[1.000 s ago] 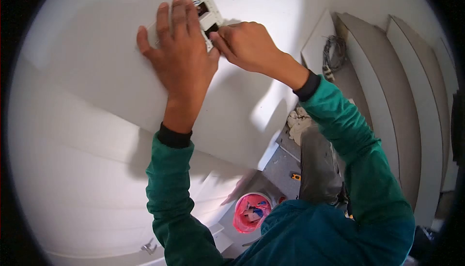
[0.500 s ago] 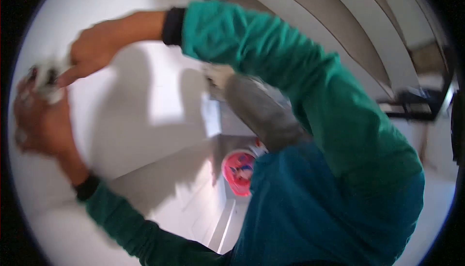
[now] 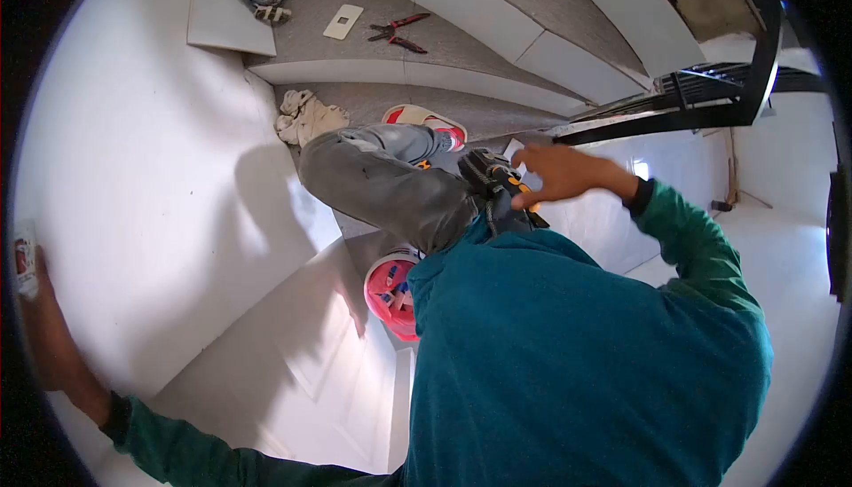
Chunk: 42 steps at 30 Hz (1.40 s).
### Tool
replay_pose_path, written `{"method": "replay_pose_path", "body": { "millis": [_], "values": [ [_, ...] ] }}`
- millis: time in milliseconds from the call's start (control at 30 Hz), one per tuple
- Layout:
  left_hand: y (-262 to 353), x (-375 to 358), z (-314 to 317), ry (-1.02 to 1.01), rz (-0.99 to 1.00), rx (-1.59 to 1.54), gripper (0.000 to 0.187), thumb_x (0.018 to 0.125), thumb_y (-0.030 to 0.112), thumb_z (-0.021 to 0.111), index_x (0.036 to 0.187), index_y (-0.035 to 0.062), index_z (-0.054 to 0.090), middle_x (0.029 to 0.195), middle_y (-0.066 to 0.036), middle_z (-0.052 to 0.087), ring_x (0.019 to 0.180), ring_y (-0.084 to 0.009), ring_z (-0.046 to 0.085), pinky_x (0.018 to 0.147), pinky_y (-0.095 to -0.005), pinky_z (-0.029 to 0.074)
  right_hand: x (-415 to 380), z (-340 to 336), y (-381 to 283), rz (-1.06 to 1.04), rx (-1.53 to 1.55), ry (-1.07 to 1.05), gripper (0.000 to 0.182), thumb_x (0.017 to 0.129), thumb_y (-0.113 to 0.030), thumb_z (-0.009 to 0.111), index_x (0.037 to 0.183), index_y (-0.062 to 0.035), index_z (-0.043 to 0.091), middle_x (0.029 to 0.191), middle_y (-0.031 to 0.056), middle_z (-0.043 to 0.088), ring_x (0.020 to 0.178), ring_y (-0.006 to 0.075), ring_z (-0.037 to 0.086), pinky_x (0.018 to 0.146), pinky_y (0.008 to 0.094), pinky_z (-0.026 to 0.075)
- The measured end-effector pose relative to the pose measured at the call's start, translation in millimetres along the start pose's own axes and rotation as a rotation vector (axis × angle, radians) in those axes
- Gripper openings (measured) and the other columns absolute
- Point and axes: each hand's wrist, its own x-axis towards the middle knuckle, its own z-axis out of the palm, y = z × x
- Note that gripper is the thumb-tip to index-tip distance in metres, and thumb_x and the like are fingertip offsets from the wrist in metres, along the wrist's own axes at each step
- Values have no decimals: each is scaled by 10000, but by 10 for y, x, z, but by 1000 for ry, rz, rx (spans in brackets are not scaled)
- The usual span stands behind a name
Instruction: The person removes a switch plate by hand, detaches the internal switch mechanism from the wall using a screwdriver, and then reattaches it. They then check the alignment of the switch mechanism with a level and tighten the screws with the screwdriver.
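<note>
Head view: white wall, left; right hand, right of centre, loosely open beside a tool pouch, apparently reaching, which calls for closing on one handle; left hand, far left, against a wall fitting, grip unclear.

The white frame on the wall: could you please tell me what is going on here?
A person in a green top has the left hand at the white frame on the wall. The right hand is at the tool pouch at the waist, fingers parted near a yellow-and-black tool; whether they touch it is hard to tell. On a step lie red-and-black pliers, handles spread, beside a white plate with an opening.
</note>
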Motion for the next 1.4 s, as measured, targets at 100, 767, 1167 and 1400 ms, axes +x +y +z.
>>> {"method": "replay_pose_path", "body": {
  "millis": [100,767,1167,1400],
  "values": [
    [22,28,24,-3,-1,-4,1055,632,672,730,1408,70,345,1443,-160,357,1338,-347,297,1039,-575,220,-158,410,-330,115,-28,175,757,838,-613,567,1254,9,452,1034,272,590,856,439,625,720,506,509],
    [60,41,-385,12,-108,-218,915,646,564,758,1375,129,418,1397,-41,435,1308,-223,371,1008,-555,278,-1326,-1293,-228,-482,-57,1002,445,821,-290,631,1175,-26,572,1040,171,596,865,255,598,712,363,486],
    [97,86,-494,-195,-139,-224,941,647,550,779,1386,112,397,1427,-67,382,1348,-244,312,1046,-567,239,356,-2438,-2766,-1245,73,1292,280,778,-80,708,1027,-9,601,919,148,665,800,271,685,708,348,559],
    [98,89,-524,-209,-136,-224,904,672,541,757,1381,91,421,1435,-63,380,1347,-239,304,1052,-563,230,446,-2613,-2949,-1245,39,1280,258,769,-42,709,1005,-23,607,879,147,684,766,275,693,716,347,560]
  ]
}}
